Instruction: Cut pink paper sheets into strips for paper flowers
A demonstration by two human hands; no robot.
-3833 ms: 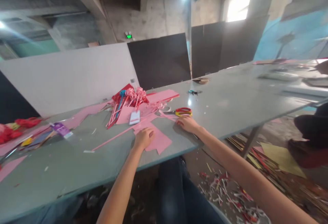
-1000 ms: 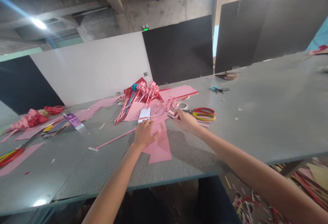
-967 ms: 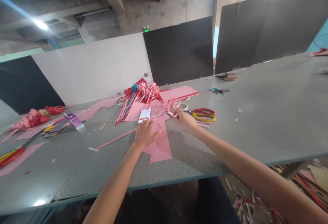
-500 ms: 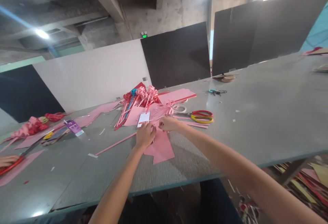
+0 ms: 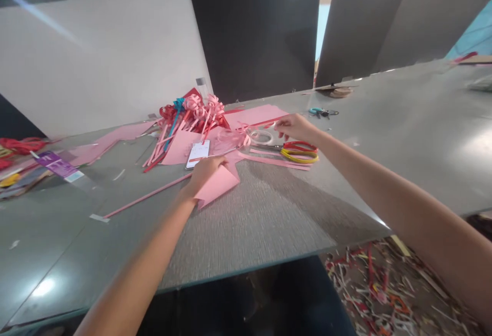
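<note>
My left hand (image 5: 205,173) is closed on a sheet of pink paper (image 5: 222,184), which bends up over the fingers and hides most of them. Right behind it lies a phone (image 5: 198,153) with a lit screen. My right hand (image 5: 295,127) is raised near a roll of clear tape (image 5: 261,137), fingers curled together; whatever is in them is too small to make out. Below that hand, scissors (image 5: 300,152) with red and yellow handles rest across thin pink paper strips (image 5: 274,160).
Pink, red and blue paper flowers on stems (image 5: 192,113) are heaped at the back. Pliers (image 5: 323,112) with blue handles lie farther right. A long pink stick (image 5: 148,195) and a purple packet (image 5: 57,165) are on the left. Paper scraps (image 5: 376,285) litter the floor.
My right hand has moved away from the left, up and right towards the tape roll. The pink paper has been lifted and folded at my left hand. The view has tilted down.
</note>
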